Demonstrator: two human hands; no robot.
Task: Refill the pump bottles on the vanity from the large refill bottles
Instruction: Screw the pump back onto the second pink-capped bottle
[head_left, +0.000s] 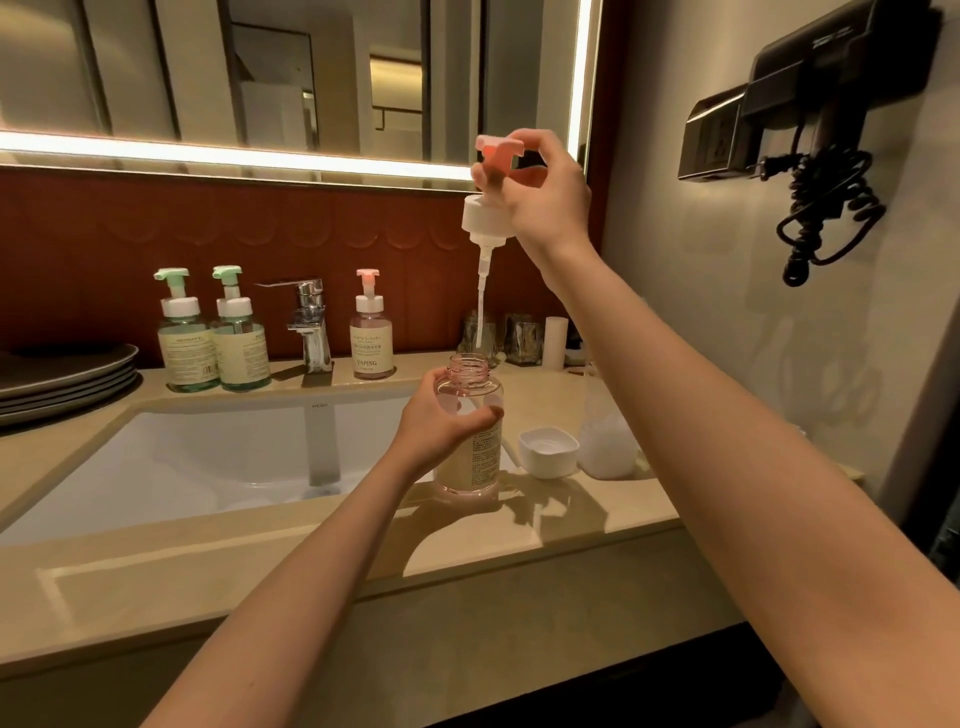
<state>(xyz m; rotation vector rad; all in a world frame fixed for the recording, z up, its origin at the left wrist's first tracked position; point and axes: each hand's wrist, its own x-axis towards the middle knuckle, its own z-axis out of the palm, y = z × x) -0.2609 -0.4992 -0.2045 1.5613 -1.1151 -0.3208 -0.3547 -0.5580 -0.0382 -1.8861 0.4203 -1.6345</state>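
Okay, your left hand grips the open pink bottle, which is upright on the counter at the sink's right rim. A white cap and the refill bottle sit just right of it, and the counter stretches toward you in front. Your right hand pinches the pump held high, tube pointing straight down, tip just over the bottle mouth.

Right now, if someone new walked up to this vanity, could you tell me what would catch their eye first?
The right hand, high before the lit mirror, pinches a pink-topped pump head whose long tube hangs over the open pink bottle. The left hand grips that bottle on the counter at the sink's right edge. Behind the sink stand two green pump bottles and a second pink pump bottle.
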